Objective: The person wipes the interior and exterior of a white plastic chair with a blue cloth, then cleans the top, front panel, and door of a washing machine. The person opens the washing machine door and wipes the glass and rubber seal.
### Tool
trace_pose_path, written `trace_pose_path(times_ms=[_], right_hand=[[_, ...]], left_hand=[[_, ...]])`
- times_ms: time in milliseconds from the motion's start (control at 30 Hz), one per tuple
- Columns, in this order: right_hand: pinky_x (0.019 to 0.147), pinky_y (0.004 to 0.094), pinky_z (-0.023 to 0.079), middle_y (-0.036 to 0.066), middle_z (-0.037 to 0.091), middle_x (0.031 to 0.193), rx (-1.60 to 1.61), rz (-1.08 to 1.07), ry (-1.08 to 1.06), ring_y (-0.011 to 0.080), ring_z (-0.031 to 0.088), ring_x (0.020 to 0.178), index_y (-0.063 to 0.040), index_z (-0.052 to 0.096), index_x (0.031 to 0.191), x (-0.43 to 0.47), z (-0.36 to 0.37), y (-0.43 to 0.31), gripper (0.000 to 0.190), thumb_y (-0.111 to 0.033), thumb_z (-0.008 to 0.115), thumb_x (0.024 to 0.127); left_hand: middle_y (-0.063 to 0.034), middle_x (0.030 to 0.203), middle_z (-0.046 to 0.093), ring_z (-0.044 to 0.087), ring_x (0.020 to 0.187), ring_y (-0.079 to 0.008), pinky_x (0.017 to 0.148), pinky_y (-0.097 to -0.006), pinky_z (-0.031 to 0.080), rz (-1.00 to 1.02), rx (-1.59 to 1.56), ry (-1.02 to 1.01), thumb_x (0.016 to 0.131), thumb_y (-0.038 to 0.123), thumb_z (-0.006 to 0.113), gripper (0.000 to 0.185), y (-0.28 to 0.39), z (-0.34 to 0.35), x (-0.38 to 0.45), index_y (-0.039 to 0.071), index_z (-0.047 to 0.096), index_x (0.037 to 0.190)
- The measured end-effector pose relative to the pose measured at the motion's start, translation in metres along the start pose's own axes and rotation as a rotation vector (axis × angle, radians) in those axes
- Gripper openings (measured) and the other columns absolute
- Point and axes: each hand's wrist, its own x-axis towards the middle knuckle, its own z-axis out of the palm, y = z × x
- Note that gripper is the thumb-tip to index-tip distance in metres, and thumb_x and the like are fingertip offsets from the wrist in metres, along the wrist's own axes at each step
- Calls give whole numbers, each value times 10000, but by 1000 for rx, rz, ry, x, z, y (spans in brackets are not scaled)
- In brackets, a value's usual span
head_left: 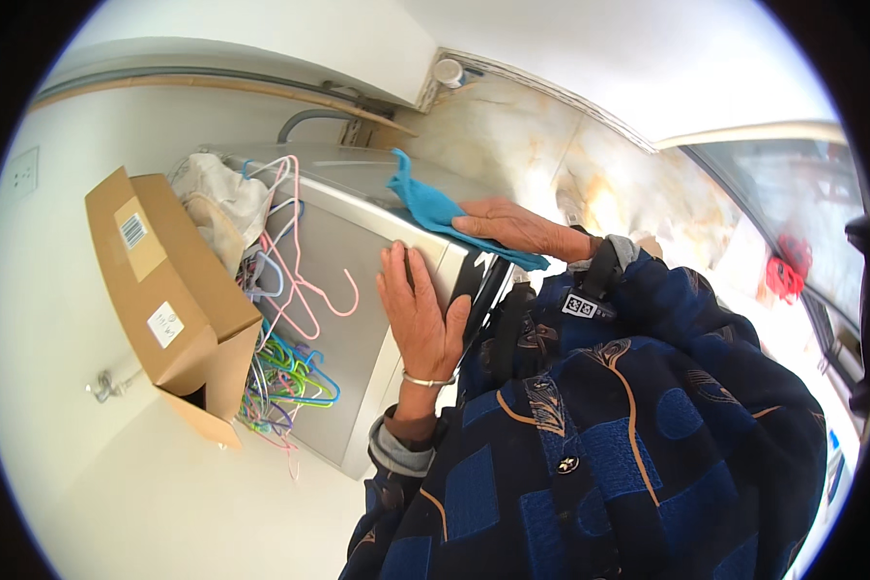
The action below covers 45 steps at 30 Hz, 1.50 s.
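Observation:
My left hand [422, 312], with a bangle at the wrist, lies palm down on the top of a light grey appliance [362, 239], near its front edge. It holds nothing, and its thumb stands apart from the fingers. My right hand [518, 226] rests on a blue cloth [428, 203] along the appliance's side edge. The cloth hangs out beyond the hand at both ends; the fingertips are partly tucked behind it, so their grip is hard to judge. A pink hanger [297, 279] lies on the appliance top to the left of my left hand.
An open cardboard box [181, 283], colourful clothes hangers [290, 384] and a crumpled whitish cloth [221, 196] stand at the back of the appliance top by the wall. A grey hose [308, 119] bends behind it. A white tub [449, 72] sits in the floor's far corner.

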Motion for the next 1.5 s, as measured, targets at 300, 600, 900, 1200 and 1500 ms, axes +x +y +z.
trace_pose_path(times_ms=[300,600,900,1200,1500], right_hand=[[895,400,463,260,641,1088,61,-236,-206,353,620,979,44,575,1210,33,1,-16,501,-414,486,1029],[1033,421,403,304,545,1309,-130,106,-312,443,523,1205,66,541,1257,62,-6,8,535,-413,473,1027],[1074,386,394,269,537,1371,-229,336,-384,409,527,1244,27,506,1366,78,-3,4,554,-411,456,1032],[922,411,456,244,650,1138,-121,-17,-189,374,605,1066,32,610,1157,117,16,-13,445,-368,455,1039],[922,381,447,206,637,1083,-199,-194,-271,330,590,983,11,575,1194,137,11,27,445,-386,433,1052]], left_hand=[[-292,1586,207,202,1468,-457,1189,-539,143,-255,114,191,1016,455,447,735,15,14,20,-68,281,1505],[-240,1581,271,228,1469,-434,1192,-546,153,-282,186,179,1002,463,492,746,16,13,22,-36,285,1517],[-242,1583,267,235,1467,-435,1191,-552,161,-276,209,175,993,437,509,753,15,12,22,-49,275,1518],[-245,1588,261,229,1470,-435,1191,-544,156,-313,200,129,999,476,457,770,14,12,20,-60,264,1516],[-274,1577,263,231,1466,-451,1187,-572,141,-340,158,85,984,444,496,768,15,7,22,-79,276,1502]])
